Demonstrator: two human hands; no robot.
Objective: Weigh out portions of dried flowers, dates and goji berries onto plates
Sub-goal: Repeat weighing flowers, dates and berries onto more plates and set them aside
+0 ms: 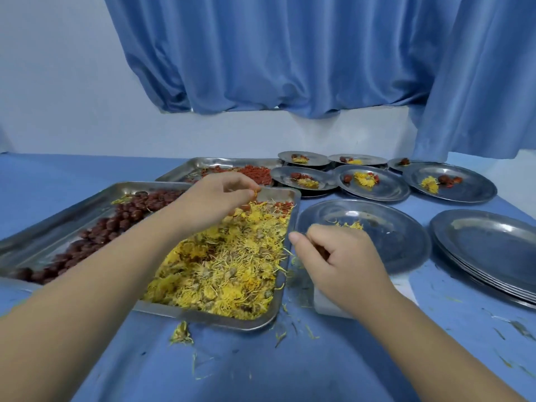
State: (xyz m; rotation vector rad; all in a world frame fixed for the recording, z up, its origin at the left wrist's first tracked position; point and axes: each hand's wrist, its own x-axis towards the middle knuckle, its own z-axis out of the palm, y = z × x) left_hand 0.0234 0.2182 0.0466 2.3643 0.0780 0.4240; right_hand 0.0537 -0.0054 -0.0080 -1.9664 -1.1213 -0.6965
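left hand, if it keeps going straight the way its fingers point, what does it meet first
Probably the far right corner of the flower tray, beyond the left hand, whose grip pinches a petal. If it passes above the rim, the nearest filled plate comes next; depth is unclear.

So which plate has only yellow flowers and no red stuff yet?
The plate by the right hand, beside the flower tray. It holds only a few yellow petals; the filled plates behind also have red pieces, and the stacked plates look bare.
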